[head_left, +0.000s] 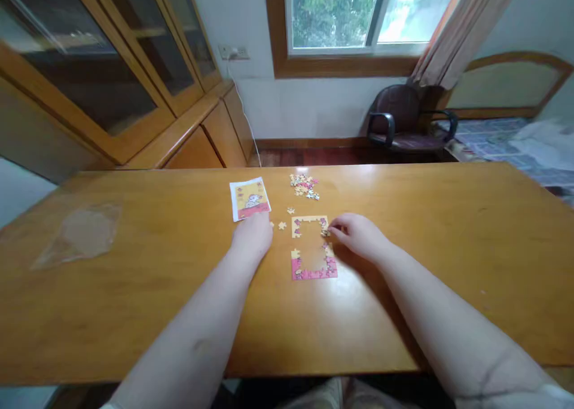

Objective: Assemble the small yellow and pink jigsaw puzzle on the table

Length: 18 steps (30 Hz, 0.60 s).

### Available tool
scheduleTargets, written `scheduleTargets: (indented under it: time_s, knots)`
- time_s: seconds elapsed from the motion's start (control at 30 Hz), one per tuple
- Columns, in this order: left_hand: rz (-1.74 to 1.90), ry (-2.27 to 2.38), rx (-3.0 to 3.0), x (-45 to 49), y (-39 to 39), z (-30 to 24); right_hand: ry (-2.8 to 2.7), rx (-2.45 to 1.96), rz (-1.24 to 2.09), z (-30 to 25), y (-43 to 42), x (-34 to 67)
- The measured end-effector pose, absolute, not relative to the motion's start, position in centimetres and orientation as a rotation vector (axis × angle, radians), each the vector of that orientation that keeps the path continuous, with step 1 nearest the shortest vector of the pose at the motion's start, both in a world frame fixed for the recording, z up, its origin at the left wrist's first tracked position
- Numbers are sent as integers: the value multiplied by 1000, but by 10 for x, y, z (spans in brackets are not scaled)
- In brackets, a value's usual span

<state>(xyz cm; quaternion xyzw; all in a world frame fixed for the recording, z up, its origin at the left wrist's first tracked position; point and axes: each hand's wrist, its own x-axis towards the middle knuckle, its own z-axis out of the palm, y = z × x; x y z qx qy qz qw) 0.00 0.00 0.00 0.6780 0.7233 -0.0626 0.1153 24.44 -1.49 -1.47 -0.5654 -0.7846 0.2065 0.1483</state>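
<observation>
A jigsaw puzzle border lies on the table in two parts. The upper part [309,219] is yellow and U-shaped; the lower part [314,274] is mostly pink, with a gap between them at the left side. My right hand [359,234] is closed in a pinch at the upper part's right side, its fingertips on a small puzzle piece [325,233]. Over the lower edge of the picture card [251,198] rests my left hand [253,235], curled, with its fingers hidden beneath. Loose yellow pieces lie beside it, one [282,225] between hand and border.
A pile of loose puzzle pieces [304,185] lies beyond the border, with a single piece [291,210] nearer. A clear plastic bag [87,229] is on the left of the wooden table [448,217]. A cabinet [179,122] stands at the left; an armchair [403,116] is behind the table.
</observation>
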Motion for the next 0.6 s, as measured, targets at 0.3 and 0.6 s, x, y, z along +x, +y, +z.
scheduleTargets:
  time_s: [0.3, 0.6]
  knots:
    - [-157, 2102, 1963, -3, 1, -5, -2134, -1682, 529, -25, -7, 252]
    - [28, 1962, 2185, -5, 1, -12, -2041, -1685, 612, -36, 4, 254]
